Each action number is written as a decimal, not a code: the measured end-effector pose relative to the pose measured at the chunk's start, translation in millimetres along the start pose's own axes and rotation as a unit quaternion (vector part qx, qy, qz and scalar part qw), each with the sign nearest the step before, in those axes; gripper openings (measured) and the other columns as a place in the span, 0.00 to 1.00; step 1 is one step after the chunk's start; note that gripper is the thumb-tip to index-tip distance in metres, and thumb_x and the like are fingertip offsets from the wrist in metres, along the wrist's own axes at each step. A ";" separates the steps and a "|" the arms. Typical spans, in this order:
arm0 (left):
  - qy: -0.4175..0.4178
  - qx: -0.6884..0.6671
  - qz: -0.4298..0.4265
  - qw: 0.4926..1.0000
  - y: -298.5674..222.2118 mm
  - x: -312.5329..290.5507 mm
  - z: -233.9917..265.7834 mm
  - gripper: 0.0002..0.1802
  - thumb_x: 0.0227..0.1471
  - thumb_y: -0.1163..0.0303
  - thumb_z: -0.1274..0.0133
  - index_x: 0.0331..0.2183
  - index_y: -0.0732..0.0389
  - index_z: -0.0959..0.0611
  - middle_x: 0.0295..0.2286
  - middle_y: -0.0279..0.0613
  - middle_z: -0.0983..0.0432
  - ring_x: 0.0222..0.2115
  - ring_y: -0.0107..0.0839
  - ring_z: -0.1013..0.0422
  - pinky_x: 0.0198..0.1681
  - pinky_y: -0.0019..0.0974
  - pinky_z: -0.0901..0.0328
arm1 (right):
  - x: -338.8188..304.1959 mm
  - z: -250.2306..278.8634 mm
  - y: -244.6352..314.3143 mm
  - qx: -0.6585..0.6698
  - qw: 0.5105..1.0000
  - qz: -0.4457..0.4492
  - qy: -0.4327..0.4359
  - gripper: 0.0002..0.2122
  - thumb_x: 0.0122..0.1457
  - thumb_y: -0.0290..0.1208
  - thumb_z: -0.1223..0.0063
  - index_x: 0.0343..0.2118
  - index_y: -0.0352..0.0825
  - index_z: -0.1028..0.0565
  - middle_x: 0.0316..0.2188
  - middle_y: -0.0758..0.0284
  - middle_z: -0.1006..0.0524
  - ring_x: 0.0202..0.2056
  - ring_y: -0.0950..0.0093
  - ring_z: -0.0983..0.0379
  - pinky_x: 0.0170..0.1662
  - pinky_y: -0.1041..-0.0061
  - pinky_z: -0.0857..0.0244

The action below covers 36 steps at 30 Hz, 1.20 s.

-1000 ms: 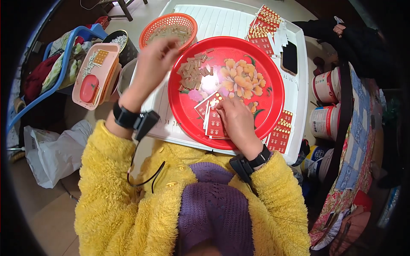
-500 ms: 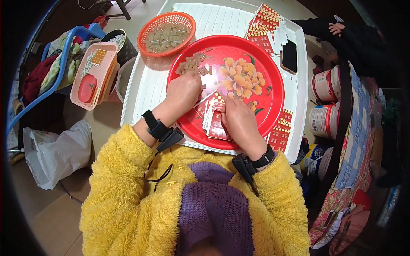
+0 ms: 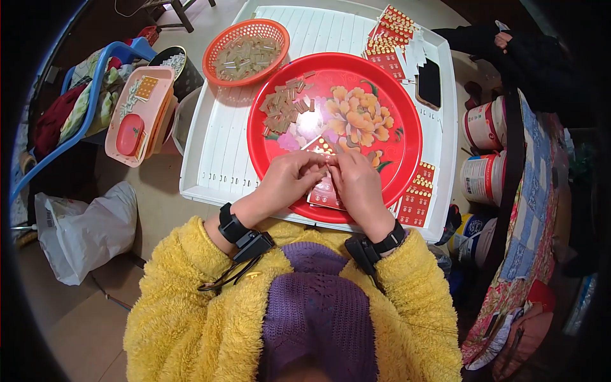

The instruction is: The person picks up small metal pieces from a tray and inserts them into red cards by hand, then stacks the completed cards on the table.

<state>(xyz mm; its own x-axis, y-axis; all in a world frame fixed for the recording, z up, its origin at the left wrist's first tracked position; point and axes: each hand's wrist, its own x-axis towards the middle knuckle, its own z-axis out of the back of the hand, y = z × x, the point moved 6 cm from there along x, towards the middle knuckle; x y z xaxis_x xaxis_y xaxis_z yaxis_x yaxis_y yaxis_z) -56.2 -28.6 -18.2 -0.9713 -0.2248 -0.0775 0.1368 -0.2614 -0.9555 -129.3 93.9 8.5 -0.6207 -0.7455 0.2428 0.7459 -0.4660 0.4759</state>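
Over the near part of a round red tray (image 3: pixel 412 108) with a flower print, my hands meet at a small stack of red cards (image 3: pixel 326 193) dotted with gold round pieces. My right hand (image 3: pixel 358 181) is closed on the top card's edge. Fingers pinched, my left hand (image 3: pixel 285 183) touches the same card; whatever it holds is hidden by the fingers. Short brownish clear pieces (image 3: pixel 280 113) lie in a loose pile at the tray's far left.
An orange basket (image 3: pixel 210 69) of similar pieces stands at the back left of the white table (image 3: pixel 207 143). Gold-dotted red cards (image 3: pixel 417 202) lie at right, more at the back beside a black phone (image 3: pixel 429 84). Tubs (image 3: pixel 480 178) stand right; another person's hand (image 3: pixel 503 39) shows far right.
My left hand has come from the pile of small pieces toward me and rightward to the card. The right hand stays at the card, its fingers now close to the left ones.
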 end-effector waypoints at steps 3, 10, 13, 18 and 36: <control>-0.008 0.065 -0.049 0.997 -2.7 0.6 0.8 0.07 0.52 0.78 0.43 0.36 0.67 0.20 0.26 0.36 0.23 0.25 0.20 0.28 0.29 0.25 0.31 | -2.0 0.0 -0.3 -0.011 1.000 0.009 -0.016 0.06 0.53 0.26 0.42 0.32 0.33 0.27 0.29 0.60 0.27 0.32 0.60 0.27 0.33 0.64 0.32; 0.009 0.016 0.005 1.000 6.6 2.0 -1.3 0.07 0.53 0.78 0.44 0.37 0.67 0.20 0.25 0.36 0.24 0.24 0.19 0.29 0.27 0.25 0.32 | -3.0 3.6 2.6 0.005 0.999 0.026 -0.023 0.05 0.54 0.26 0.43 0.31 0.32 0.26 0.29 0.60 0.26 0.32 0.61 0.27 0.33 0.66 0.32; 0.015 0.003 0.003 1.000 8.5 2.8 -1.9 0.06 0.54 0.79 0.45 0.36 0.67 0.21 0.25 0.36 0.24 0.23 0.19 0.29 0.27 0.25 0.32 | -5.0 -0.7 -9.8 0.193 0.979 -0.070 0.011 0.04 0.57 0.26 0.45 0.32 0.31 0.26 0.30 0.60 0.25 0.33 0.63 0.27 0.36 0.69 0.33; 0.012 0.000 -0.009 1.000 7.5 1.2 -1.1 0.06 0.54 0.79 0.45 0.36 0.67 0.21 0.25 0.34 0.25 0.24 0.18 0.29 0.27 0.25 0.32 | -2.2 -4.1 -10.6 0.234 0.964 -0.109 0.065 0.06 0.58 0.29 0.48 0.32 0.31 0.26 0.30 0.59 0.24 0.37 0.60 0.28 0.42 0.64 0.36; -0.113 0.161 -0.142 0.970 -27.0 29.6 87.2 0.08 0.48 0.77 0.41 0.34 0.62 0.19 0.31 0.37 0.25 0.30 0.27 0.27 0.33 0.30 0.32 | 9.2 -6.4 1.5 0.034 0.998 -0.024 0.038 0.06 0.56 0.28 0.44 0.34 0.35 0.26 0.30 0.60 0.24 0.32 0.58 0.26 0.35 0.62 0.32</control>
<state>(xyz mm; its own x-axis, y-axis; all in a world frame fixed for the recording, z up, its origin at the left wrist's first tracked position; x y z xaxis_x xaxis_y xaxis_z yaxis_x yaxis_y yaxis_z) -71.8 -110.0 30.2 -0.9163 -0.2909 0.2754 -0.0420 -0.6140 -0.7882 -132.3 83.3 6.0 -0.6331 -0.7583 0.1555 0.6960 -0.4697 0.5431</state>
